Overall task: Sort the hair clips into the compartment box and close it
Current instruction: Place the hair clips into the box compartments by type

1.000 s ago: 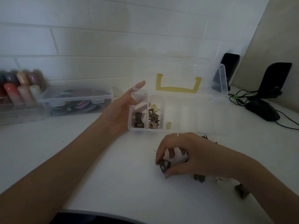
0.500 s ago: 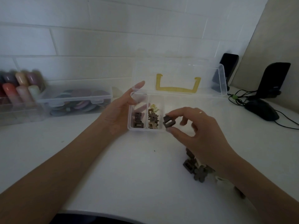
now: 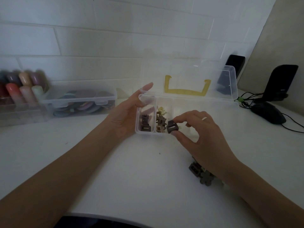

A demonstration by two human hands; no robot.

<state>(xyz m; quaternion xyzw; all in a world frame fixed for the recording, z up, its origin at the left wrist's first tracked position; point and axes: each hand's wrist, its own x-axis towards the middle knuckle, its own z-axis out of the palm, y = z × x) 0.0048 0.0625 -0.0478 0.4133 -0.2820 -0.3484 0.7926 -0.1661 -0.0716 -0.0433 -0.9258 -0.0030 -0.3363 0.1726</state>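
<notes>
A clear compartment box [image 3: 204, 106] stands open on the white table, its lid [image 3: 227, 79] with a yellow handle upright behind it. My left hand [image 3: 126, 112] grips the box's left end. Dark square clips [image 3: 145, 124] lie in the leftmost compartment, brown and cream clips [image 3: 160, 122] in the one beside it. My right hand [image 3: 199, 130] pinches a dark square hair clip [image 3: 171, 126] between thumb and forefinger, over the box's front wall near the second divider. A few loose clips [image 3: 201, 174] lie on the table under my right wrist, partly hidden.
A closed clear box of coloured discs [image 3: 79, 101] and a tray of coloured bottles [image 3: 21, 89] stand at the left by the tiled wall. A black mouse [image 3: 268, 112] with cables and two black speakers [image 3: 279, 83] sit at the right.
My right hand picked a dark clip from the pile near the table's front and carried it up to the box, then slightly left. The left hand stayed on the box.
</notes>
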